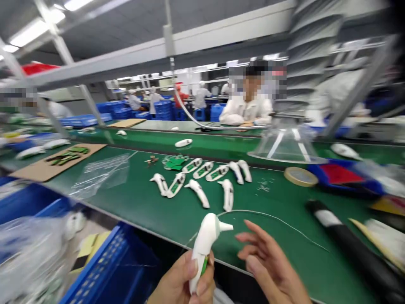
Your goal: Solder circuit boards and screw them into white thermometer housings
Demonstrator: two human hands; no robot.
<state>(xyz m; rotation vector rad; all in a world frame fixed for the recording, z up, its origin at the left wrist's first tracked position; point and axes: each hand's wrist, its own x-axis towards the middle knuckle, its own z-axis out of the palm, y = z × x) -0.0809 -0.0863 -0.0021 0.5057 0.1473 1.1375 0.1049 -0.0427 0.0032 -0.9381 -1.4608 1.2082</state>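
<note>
A white ear thermometer (204,238) stands nearly upright in my left hand (193,276), its tapered probe pointing right. Through a gap in the lower part of its casing, a bit of green circuit board shows above my fingers. To the right of the probe hovers my right hand (265,257), fingers apart and nothing in them. On the green bench beyond both hands lie several white thermometer bodies (228,195) and open half shells with green boards (176,184). A thin white wire (278,217) curves across the bench behind my right hand.
Bare circuit boards (174,162) lie mid-bench. Left are a plastic bag (104,173) and cardboard (34,166). A blue crate (101,270) stands below left. At right are a tape roll (300,176), a black-handled tool (344,240) and a clear extraction hood (286,141). A person sits opposite.
</note>
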